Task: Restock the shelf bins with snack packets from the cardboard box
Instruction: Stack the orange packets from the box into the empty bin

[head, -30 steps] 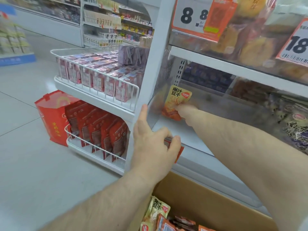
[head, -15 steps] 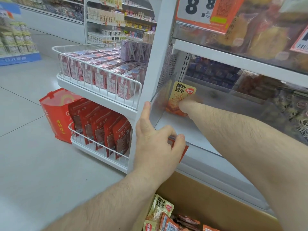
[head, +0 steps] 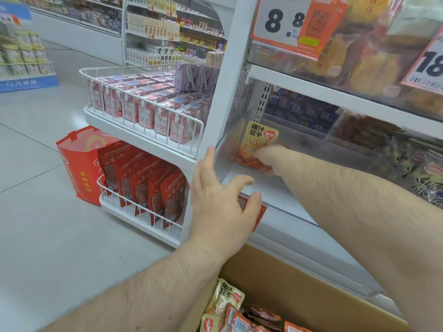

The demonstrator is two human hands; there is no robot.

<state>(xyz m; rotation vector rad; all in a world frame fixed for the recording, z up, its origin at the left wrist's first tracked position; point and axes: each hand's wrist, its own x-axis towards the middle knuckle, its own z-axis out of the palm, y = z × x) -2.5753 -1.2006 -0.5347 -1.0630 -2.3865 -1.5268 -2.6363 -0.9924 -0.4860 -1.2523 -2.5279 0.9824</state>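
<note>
Head view: right hand point(head: 268, 159) is reaching inside the clear bin point(head: 299, 149), gripping a yellow packet point(head: 260, 140) upright at its left end; fingers partly hidden, probably pinching. Left hand point(head: 223, 207) is resting on the bin's front edge, fingers relaxed, holding nothing. Box point(head: 287, 288) is sitting below, packets inside.

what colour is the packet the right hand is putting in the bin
Yellow top, orange-red lower half, on the snack packet gripped by the right hand; head view.
</note>
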